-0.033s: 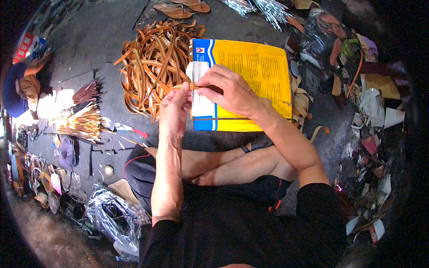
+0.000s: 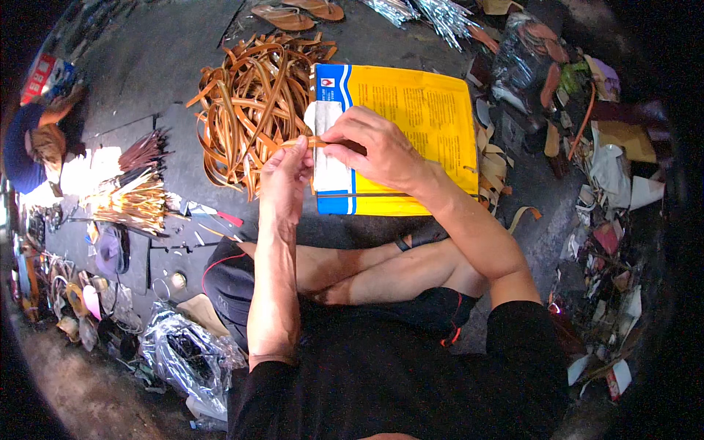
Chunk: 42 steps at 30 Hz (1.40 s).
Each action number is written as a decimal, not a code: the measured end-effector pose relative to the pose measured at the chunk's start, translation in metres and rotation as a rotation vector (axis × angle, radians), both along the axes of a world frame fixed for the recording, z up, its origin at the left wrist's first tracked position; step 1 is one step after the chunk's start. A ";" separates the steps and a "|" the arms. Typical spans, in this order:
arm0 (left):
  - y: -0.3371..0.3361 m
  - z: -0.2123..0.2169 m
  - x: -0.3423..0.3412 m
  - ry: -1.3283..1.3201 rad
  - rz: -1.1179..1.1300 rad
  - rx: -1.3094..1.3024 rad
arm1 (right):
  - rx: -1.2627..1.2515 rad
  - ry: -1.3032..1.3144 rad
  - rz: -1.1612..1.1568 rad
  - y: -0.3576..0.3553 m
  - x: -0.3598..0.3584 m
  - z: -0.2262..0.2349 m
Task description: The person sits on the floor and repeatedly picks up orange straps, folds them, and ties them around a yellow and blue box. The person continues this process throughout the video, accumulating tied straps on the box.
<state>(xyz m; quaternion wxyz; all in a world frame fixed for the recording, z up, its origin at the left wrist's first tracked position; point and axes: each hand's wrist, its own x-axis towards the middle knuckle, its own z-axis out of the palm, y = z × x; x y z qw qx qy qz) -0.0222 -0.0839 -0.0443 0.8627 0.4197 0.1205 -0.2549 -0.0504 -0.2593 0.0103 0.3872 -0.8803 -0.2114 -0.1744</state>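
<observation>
A narrow tan strap (image 2: 314,142), apparently leather, is stretched between my two hands. My left hand (image 2: 284,174) pinches it between thumb and fingers. My right hand (image 2: 374,150) grips its other end, with the fingertips close to the left thumb. Behind my left hand lies a tangled heap of brown and tan straps (image 2: 249,103), and the held strap seems to run toward it. Under my right hand is a yellow, blue and white printed sack (image 2: 418,110), lying flat. A thin dark strip (image 2: 367,195) crosses the sack's near side.
Bundles of dark and golden strips (image 2: 128,202) lie at left, by a seated person (image 2: 40,150). Brown sandal soles (image 2: 286,17) and silvery strips (image 2: 444,22) are at the far side. Scraps and plastic bags (image 2: 609,176) litter the right. A clear plastic bag (image 2: 183,345) sits near left.
</observation>
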 end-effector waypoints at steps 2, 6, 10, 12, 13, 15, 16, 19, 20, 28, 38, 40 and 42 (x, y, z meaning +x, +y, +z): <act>0.005 -0.005 0.001 0.040 0.012 0.006 | -0.011 0.003 0.010 -0.001 -0.001 0.000; 0.011 -0.015 0.011 0.061 0.017 0.008 | -0.009 -0.015 0.011 -0.004 0.002 0.000; 0.026 -0.032 0.021 0.056 0.032 0.067 | -0.009 -0.013 0.014 -0.004 0.001 0.002; 0.034 -0.040 0.025 0.039 0.066 0.115 | -0.021 -0.024 0.015 -0.004 0.001 0.002; 0.041 -0.047 0.028 0.028 0.058 0.134 | -0.034 -0.034 0.017 -0.002 0.002 0.002; 0.046 -0.046 0.026 0.012 0.060 0.126 | -0.050 -0.046 0.005 -0.002 0.004 0.001; 0.046 -0.045 0.028 -0.006 0.075 0.130 | -0.051 -0.047 -0.003 -0.002 0.003 0.001; 0.045 -0.034 0.028 0.020 0.153 -0.010 | -0.072 -0.063 -0.005 0.001 0.005 0.002; 0.042 -0.028 0.026 0.076 0.197 -0.160 | -0.081 -0.073 -0.003 0.003 0.007 0.003; -0.004 0.007 -0.003 -0.101 0.024 0.133 | -0.041 -0.016 -0.037 0.001 -0.001 0.001; 0.006 -0.006 0.011 -0.036 0.004 0.136 | -0.038 0.006 -0.049 -0.005 0.000 0.001; 0.011 -0.016 0.017 -0.065 0.004 0.110 | -0.029 -0.005 -0.008 0.000 0.009 0.004; 0.018 -0.018 0.020 -0.092 -0.010 0.096 | -0.021 0.018 -0.004 -0.001 0.010 0.005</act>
